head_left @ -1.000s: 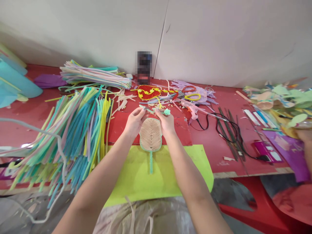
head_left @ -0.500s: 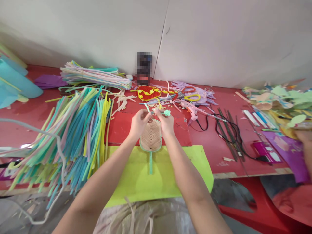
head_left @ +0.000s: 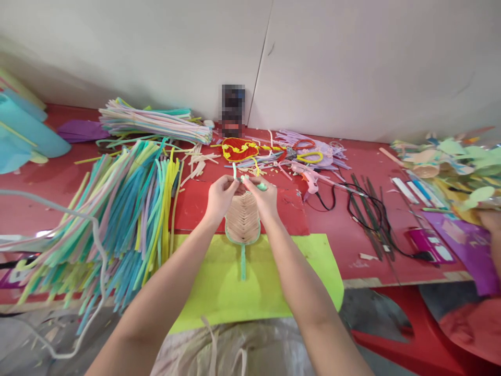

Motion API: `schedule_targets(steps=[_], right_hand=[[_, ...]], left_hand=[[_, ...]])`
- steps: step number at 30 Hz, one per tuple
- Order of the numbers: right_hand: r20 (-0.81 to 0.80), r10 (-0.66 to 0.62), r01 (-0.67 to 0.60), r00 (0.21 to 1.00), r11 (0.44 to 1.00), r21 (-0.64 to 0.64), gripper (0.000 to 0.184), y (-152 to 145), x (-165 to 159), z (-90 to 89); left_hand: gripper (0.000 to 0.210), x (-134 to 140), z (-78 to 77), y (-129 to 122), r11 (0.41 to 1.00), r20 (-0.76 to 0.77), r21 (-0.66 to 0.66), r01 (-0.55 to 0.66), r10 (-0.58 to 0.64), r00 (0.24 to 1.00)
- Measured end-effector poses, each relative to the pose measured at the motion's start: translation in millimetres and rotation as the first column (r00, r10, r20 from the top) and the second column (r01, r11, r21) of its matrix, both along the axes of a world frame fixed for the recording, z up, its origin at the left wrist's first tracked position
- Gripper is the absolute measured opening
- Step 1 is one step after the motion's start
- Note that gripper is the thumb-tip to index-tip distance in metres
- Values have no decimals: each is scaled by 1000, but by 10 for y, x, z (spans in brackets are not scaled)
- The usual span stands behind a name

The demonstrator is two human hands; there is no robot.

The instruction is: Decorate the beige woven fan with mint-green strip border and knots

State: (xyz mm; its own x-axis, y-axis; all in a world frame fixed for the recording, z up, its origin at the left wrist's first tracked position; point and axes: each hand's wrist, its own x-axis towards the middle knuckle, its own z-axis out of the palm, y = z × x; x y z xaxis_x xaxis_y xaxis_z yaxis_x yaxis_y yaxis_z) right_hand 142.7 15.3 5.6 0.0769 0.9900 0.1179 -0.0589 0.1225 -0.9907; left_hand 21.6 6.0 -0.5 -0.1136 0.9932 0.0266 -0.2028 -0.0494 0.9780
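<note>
Fingers of the left hand [head_left: 221, 197] and the right hand [head_left: 265, 197] are gripping pale green craft wire [head_left: 235, 171], near the beige fan [head_left: 242, 222].

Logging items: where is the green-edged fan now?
In the head view, the fan is near the centre, its top between the left hand and right hand, its body mostly over the red board, its green handle over the yellow-green sheet.

L hand [head_left: 223, 197] & R hand [head_left: 265, 197] are partly hiding top of tan fan [head_left: 243, 222]; pixelation is blurring dark obj. [head_left: 232, 107] nr wall [head_left: 332, 68]; pic edge is cropping blue roll [head_left: 47, 137].
</note>
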Motion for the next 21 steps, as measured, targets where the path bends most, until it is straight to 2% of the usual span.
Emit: schedule_targets(steps=[3, 8, 12, 21], right_hand=[[58, 82, -82, 995, 997, 2, 28, 37, 126, 40], [262, 195, -214, 945, 976, 42, 27, 46, 324, 118], [355, 258, -285, 899, 958, 27, 25, 9, 340, 146], [335, 264, -288, 904, 957, 24, 20, 60, 319, 46]], left_hand=[[12, -79, 20, 27, 999, -103, 35, 9, -5, 995], [11, -178, 60, 34, 987, -251, -23, 162, -162, 954], [14, -153, 54, 15, 977, -220, -53, 208, -214, 952], [17, -107, -21, 36, 981, -140, -53, 189, -195, 971]])
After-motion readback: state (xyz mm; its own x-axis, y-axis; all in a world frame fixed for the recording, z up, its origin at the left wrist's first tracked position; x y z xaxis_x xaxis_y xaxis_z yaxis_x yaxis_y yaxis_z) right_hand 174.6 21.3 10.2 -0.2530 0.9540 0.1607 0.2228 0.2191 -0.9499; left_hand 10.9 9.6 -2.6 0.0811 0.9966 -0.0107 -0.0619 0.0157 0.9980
